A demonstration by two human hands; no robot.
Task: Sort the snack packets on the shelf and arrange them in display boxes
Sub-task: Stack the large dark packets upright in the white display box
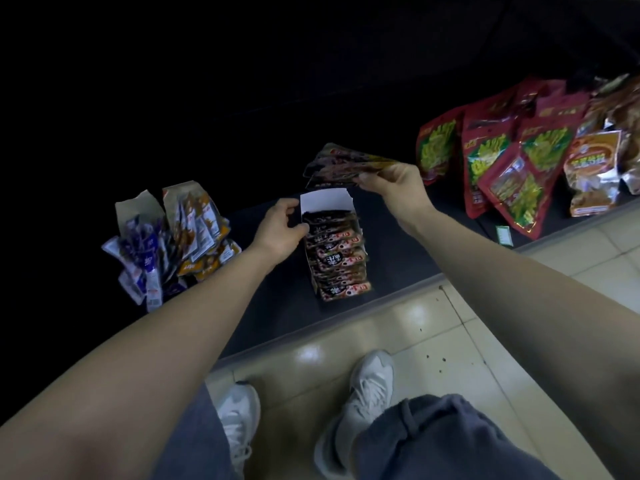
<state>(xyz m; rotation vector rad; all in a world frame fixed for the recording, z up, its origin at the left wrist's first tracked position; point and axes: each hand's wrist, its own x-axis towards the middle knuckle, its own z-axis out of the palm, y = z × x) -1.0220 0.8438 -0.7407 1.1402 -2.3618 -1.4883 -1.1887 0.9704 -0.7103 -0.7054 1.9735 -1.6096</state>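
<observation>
Head view. My left hand (280, 230) grips the display box (325, 202) on its left wall, just below the white back flap. Fingers curled round the card, thumb up against the flap's edge. The box stands mid-shelf, with its open end close to the front edge of the shelf (277, 313). It holds a tight row of dark red-and-black packets (341, 261) running from flap to front.

My right hand (394, 188) pinches a fan of the same dark packets (341, 164) between thumb and fingers. It is held in the air just behind the flap, towards the back of the shelf. Can't tell the count.

Left end of the shelf: two open boxes side by side, purple-and-white packets (145, 261) and orange packets (202, 230), both spilling over. Right end: big red bags (485, 161) leaning on each other, with an orange-brown bag (588, 168) beyond. A green tag (504, 234) sits on the front edge under them.
</observation>
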